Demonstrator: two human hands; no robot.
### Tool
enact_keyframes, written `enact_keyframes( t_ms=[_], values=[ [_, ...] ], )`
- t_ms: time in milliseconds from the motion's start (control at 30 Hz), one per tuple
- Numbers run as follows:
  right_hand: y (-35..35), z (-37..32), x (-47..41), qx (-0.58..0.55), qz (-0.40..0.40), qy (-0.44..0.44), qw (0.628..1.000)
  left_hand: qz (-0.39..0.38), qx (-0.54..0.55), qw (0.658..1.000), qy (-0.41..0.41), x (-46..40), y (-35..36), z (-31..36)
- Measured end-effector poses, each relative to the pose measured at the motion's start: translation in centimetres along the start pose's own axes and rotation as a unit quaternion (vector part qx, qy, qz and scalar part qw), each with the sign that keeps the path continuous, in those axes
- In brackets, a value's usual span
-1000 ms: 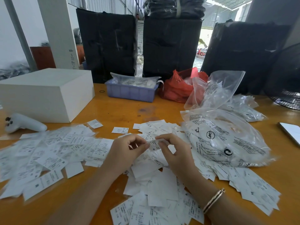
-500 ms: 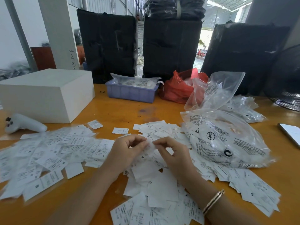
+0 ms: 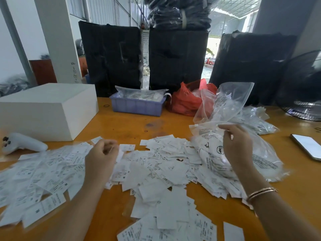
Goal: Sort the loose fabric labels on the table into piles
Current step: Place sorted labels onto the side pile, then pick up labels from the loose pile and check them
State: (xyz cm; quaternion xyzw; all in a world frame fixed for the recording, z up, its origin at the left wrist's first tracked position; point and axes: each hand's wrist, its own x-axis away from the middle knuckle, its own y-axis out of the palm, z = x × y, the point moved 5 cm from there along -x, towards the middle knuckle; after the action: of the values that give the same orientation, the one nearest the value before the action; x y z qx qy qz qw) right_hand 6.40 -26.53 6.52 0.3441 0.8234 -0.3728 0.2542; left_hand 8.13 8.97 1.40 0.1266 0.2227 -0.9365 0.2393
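Head view: your left hand [image 3: 101,159] pinched a label [image 3: 119,154], blurred; right hand [image 3: 237,146] hovered, grip spread. Labels [image 3: 156,171] looked light, limp, slippery; edges suited pinching.

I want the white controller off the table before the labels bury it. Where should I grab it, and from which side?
Grip the white controller around its smooth tapered handle, coming from above. It lies flat on the table with the button end at the far left, and the white box stands close behind, while labels crowd the near side.
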Motion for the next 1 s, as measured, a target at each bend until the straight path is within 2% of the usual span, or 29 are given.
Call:
enact_keyframes(
  t_ms=[100,167,200,300,400,533,633,700,800,900,1000],
  values=[
    [0.7,5.4,-1.7,0.174,-0.147,0.101,0.969,0.009,-0.114,0.993,0.005,-0.5,-0.6,-1.0],
    [1.4,7.3,-1.3,0.273,-0.25,0.12,0.921,0.021,-0.215,0.976,0.021,-0.4,-0.6,-1.3],
    [1.6,7.7,-1.1,0.301,-0.271,0.118,0.907,0.026,-0.26,0.965,0.033,-0.4,-0.5,-1.3],
    [1.8,7.3,-1.1,0.311,-0.244,0.102,0.913,0.034,-0.329,0.94,0.078,-0.1,0.0,-0.8],
    [1.6,7.0,-1.1,0.278,-0.214,0.118,0.929,0.023,-0.297,0.94,0.166,0.5,0.9,0.4],
    [1.2,7.2,-1.3,0.28,-0.199,0.12,0.932,-0.09,-0.203,0.93,0.294,2.6,3.3,2.3],
    [0.7,6.8,-1.2,0.318,-0.176,0.094,0.927,-0.147,-0.172,0.914,0.337,3.7,4.1,2.8],
    [0.1,5.8,-1.2,0.283,-0.126,0.054,0.949,-0.155,-0.162,0.911,0.345,3.9,4.3,2.8],
    [0.0,2.3,-0.6,0.142,-0.073,-0.053,0.986,-0.17,-0.113,0.929,0.308,3.9,4.3,2.9],
    [1.1,-2.0,1.6,-0.026,-0.136,-0.078,0.987,-0.208,-0.05,0.945,0.247,4.2,4.8,2.7],
    [2.8,-5.6,5.1,-0.139,-0.233,-0.065,0.96,-0.257,0.001,0.946,0.197,4.4,5.1,2.7]
  ],
)
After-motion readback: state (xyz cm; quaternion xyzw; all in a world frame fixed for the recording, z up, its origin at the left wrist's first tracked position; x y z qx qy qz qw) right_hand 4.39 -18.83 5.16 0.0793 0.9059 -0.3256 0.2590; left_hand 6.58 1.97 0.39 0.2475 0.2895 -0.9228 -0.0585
